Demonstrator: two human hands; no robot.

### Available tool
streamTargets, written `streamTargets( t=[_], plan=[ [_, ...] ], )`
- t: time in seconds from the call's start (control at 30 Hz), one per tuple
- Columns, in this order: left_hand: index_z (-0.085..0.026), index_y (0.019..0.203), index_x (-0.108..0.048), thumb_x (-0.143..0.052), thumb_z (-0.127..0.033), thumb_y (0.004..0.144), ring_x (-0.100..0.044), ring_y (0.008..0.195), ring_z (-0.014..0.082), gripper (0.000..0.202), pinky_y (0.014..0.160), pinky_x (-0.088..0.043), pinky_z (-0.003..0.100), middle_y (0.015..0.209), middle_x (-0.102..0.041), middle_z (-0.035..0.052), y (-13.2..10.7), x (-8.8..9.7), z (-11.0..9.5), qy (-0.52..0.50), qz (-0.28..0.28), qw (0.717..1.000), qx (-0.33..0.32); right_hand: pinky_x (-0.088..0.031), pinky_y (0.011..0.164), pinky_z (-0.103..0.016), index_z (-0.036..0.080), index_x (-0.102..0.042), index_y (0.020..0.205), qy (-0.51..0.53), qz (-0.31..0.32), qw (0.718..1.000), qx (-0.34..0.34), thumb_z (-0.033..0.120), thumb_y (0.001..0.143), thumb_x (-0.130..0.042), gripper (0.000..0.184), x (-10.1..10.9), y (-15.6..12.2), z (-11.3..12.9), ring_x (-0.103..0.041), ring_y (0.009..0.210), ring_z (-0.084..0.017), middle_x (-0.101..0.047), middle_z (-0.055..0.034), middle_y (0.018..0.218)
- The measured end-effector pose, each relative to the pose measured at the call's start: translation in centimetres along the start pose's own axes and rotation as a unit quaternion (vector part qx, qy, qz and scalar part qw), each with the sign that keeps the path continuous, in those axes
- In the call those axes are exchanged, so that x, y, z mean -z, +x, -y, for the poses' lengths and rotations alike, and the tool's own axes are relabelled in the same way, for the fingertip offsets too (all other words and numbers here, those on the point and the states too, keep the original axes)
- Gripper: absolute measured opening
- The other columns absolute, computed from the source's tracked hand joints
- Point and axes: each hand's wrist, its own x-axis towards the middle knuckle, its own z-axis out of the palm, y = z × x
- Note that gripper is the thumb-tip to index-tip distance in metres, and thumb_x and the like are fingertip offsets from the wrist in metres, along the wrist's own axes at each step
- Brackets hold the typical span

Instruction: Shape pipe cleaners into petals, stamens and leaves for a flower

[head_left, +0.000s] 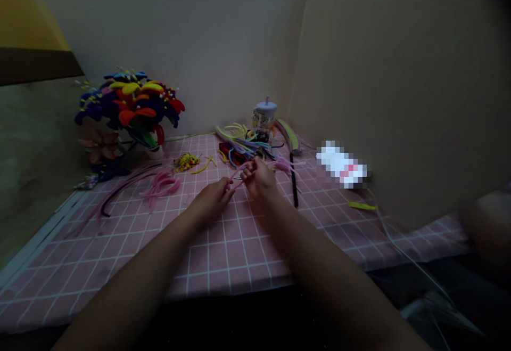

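Centre of pink grid-patterned tablecloth (235, 255): left hand (213, 199) and right hand (259, 178) both gripping fuzzy pink pipe cleaner (239, 175), lidded printed cup (263, 116) at back edge.

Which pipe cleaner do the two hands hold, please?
The pink one held by the left hand and right hand; the other pink ones lie bunched at left.

From the front edge, a hand can move freely over the pink checked tablecloth (223, 255) up to the left hand (213, 199) and the right hand (259, 178). Farther back, a bunch of pipe cleaners (243, 146), a cup (264, 115) and a bouquet of flowers (130, 103) stand in the way. On the right, a black stick (294, 180) and a large cardboard sheet (399, 74) block the path, and on the left lie pink pipe cleaners (162, 187).
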Motion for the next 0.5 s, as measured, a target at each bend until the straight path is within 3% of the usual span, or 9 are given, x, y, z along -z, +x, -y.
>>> streamTargets(
  t=[0.1, 0.27, 0.37, 0.5],
  plan=[
    [-0.019, 0.096, -0.052, -0.033, -0.036, 0.087, -0.056, 0.079, 0.0187, 0.027, 0.068, -0.038, 0.028, 0.087, -0.062, 0.0065, 0.3, -0.1, 0.3, -0.031, -0.011, 0.999, -0.010, -0.035, 0.043, -0.019, 0.018, -0.043, 0.067, -0.057, 0.023, 0.998, -0.003, 0.030, 0.081, -0.050, 0.020, 0.2, 0.1, -0.2, -0.039, 0.041, -0.006, -0.042, 0.0064, 0.050],
    [-0.017, 0.081, -0.052, -0.037, -0.040, 0.083, -0.051, 0.073, 0.0141, 0.028, 0.066, -0.040, 0.025, 0.078, -0.057, 0.0020, 0.5, -0.2, 0.8, -0.191, 0.005, 0.981, 0.014, -0.028, 0.041, -0.018, 0.017, -0.058, 0.082, -0.211, 0.159, 0.963, -0.053, 0.038, 0.071, -0.061, 0.023, 0.3, -0.6, -0.1, -0.038, 0.042, -0.005, -0.045, 0.0066, 0.054],
    [-0.017, 0.076, -0.049, -0.042, -0.040, 0.080, -0.042, 0.053, 0.0096, 0.024, 0.052, -0.036, 0.021, 0.057, -0.046, -0.0034, 0.2, -0.1, 0.5, -0.287, 0.044, 0.955, 0.065, -0.024, 0.039, -0.018, 0.020, -0.054, 0.085, -0.214, 0.180, 0.954, -0.111, 0.044, 0.069, -0.062, 0.029, 0.2, -1.0, 0.0, -0.032, 0.038, -0.005, -0.042, 0.0088, 0.050],
    [-0.019, 0.076, -0.045, -0.043, -0.041, 0.079, -0.023, 0.036, 0.0061, 0.022, 0.037, -0.021, 0.018, 0.044, -0.027, -0.0091, -0.1, 0.1, 0.0, -0.409, 0.101, 0.897, 0.133, -0.018, 0.036, -0.019, 0.018, -0.044, 0.065, -0.238, 0.180, 0.939, -0.172, 0.053, 0.069, -0.059, 0.038, 0.4, -1.1, -0.1, -0.025, 0.034, -0.003, -0.038, 0.0087, 0.043]
  ],
)
